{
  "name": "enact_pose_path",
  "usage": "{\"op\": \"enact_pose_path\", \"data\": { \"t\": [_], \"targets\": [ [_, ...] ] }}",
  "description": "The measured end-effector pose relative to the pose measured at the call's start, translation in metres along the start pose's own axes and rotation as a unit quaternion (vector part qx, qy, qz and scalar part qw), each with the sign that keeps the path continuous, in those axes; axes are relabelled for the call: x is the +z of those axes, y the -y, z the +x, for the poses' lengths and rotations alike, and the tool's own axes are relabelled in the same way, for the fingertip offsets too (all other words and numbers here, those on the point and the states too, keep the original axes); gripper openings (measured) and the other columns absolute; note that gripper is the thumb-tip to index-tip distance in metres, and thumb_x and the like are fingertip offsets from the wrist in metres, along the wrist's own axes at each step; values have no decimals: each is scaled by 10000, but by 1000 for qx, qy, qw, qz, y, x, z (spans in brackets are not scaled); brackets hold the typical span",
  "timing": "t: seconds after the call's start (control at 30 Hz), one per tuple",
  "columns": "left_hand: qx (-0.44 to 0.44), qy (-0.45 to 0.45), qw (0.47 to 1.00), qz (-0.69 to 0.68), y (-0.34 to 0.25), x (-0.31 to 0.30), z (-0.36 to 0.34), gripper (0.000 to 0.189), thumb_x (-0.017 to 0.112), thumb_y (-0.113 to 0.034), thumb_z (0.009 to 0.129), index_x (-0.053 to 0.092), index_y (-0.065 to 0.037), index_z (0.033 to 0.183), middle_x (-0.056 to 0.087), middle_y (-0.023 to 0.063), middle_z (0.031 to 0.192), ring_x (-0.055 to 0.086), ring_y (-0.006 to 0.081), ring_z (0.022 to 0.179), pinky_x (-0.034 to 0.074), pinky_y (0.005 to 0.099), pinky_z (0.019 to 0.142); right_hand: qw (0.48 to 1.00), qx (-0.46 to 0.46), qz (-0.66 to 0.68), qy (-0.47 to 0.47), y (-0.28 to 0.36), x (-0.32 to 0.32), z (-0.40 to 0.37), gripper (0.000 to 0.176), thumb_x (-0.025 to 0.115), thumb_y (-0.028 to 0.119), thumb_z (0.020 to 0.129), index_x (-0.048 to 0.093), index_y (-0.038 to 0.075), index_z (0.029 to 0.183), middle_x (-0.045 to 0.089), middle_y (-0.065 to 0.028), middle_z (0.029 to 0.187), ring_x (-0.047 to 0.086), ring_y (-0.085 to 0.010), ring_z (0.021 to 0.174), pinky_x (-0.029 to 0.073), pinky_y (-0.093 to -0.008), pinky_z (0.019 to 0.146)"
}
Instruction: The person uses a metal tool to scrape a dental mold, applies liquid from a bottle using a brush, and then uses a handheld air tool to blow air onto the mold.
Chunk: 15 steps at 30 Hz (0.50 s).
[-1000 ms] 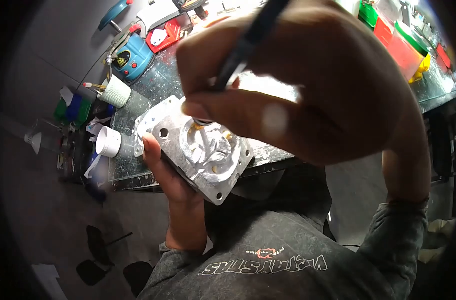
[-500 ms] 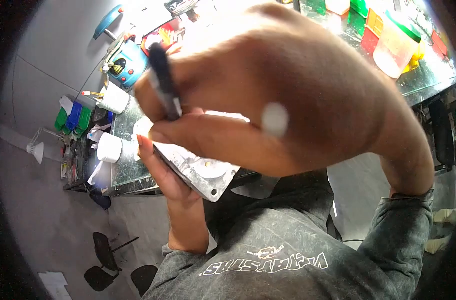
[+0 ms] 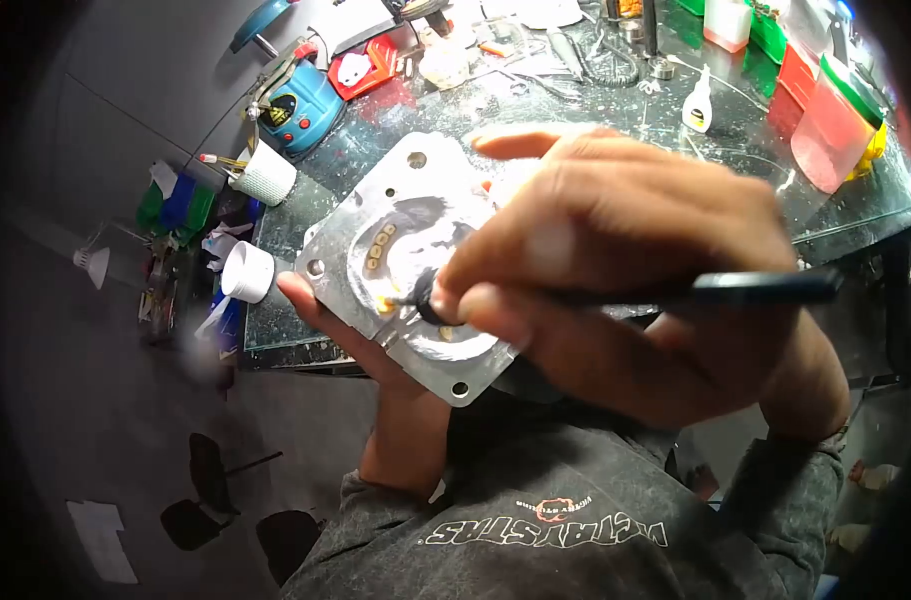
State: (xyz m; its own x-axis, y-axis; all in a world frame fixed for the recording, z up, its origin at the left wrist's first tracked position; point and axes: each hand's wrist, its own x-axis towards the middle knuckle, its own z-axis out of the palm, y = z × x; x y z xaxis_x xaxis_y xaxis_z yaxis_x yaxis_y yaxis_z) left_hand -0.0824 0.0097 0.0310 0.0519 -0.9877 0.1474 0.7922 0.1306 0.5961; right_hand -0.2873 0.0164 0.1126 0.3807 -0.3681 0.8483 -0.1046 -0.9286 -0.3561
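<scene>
My left hand [image 3: 354,350] grips a flat metal flask half [image 3: 438,372] by its left edge, thumb at the rim, holding it tilted above the bench front. Corner holes show in the metal, and white plaster fills its middle, with a short row of yellowish teeth [image 3: 381,247] set in it. My right hand [image 3: 626,270] is closed in a pinch on a slim dark-handled tool [image 3: 766,288] with a shiny band. The tool's dark front end is at a yellow-orange spot near the flask's left rim. My right fingers hide part of the plaster.
A white cup [image 3: 248,272] and a holder with brushes [image 3: 266,175] stand left. Behind are a blue machine [image 3: 306,105] and a red tray [image 3: 366,68]. A small white bottle [image 3: 698,102] and a green-lidded container [image 3: 834,130] stand right on the glass-topped bench [image 3: 306,335].
My right hand has come down and right from in front of the camera, bringing the tool's front end to the plaster. The flask now faces up and shows far more of itself.
</scene>
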Motion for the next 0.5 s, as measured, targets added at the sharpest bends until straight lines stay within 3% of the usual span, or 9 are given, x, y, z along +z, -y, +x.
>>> {"op": "enact_pose_path", "data": {
  "t": [0.07, 0.13, 0.2, 0.27, 0.33, 0.43, 0.5],
  "targets": [
    [-7, 59, 998, -21, 1, -18, 6, 1076, 330, -896, 878, 452, 4, 1454, 574, 182, 1372, 591, 325, 1198, 497, 499, 1029, 999, -2, 35, 14, 0, -1, 0, 77, 747, 52, 839, 729, 31, 911, 768, -46, 893, 734, -202, 801, 524, -527, 1006],
    [48, 24, 997, 50, 3, 1, 2, 1085, 341, -902, 869, 449, 0, 1461, 576, 183, 1370, 593, 327, 1196, 502, 504, 1023, 993, 75, 57, 68, 5, -15, -2, 83, 732, 66, 857, 736, 37, 934, 773, -46, 929, 733, -205, 819, 499, -550, 1033],
    [32, 74, 997, -17, 2, -9, -1, 1102, 339, -910, 860, 440, 0, 1473, 571, 186, 1380, 590, 337, 1205, 502, 507, 1024, 993, 82, 80, 35, -5, -4, -13, 85, 714, 83, 883, 739, 47, 956, 775, -38, 949, 734, -199, 841, 465, -565, 1063],
    [0, 107, 988, -113, 1, -3, -1, 1120, 332, -918, 851, 433, 3, 1480, 562, 191, 1394, 586, 348, 1215, 502, 509, 1025, 996, 16, 85, -15, -13, 6, -14, 82, 719, 89, 886, 735, 55, 959, 776, -35, 948, 737, -189, 856, 450, -556, 1075],
    [-17, 91, 989, -115, 1, 0, -2, 1132, 323, -923, 847, 424, 3, 1489, 555, 195, 1402, 582, 356, 1225, 497, 513, 1034, 993, 52, 101, 27, -9, 1, -11, 92, 728, 89, 876, 736, 54, 960, 778, -41, 959, 740, -205, 864, 466, -543, 1057],
    [-13, 137, 982, -132, 3, -2, 1, 1115, 334, -900, 865, 389, 6, 1512, 542, 212, 1419, 575, 370, 1238, 484, 531, 1047, 996, -60, 62, -27, -25, 10, -5, 66, 703, 105, 899, 736, 68, 943, 779, -30, 914, 728, -191, 829, 464, -536, 1047],
    [-16, 159, 981, -106, 1, -3, 3, 1066, 320, -870, 898, 389, 1, 1508, 532, 197, 1430, 561, 337, 1264, 466, 497, 1073, 998, -29, 57, 4, -19, 0, -6, 68, 695, 122, 909, 732, 73, 937, 778, -26, 899, 726, -187, 822, 457, -533, 1049]
  ]
}}
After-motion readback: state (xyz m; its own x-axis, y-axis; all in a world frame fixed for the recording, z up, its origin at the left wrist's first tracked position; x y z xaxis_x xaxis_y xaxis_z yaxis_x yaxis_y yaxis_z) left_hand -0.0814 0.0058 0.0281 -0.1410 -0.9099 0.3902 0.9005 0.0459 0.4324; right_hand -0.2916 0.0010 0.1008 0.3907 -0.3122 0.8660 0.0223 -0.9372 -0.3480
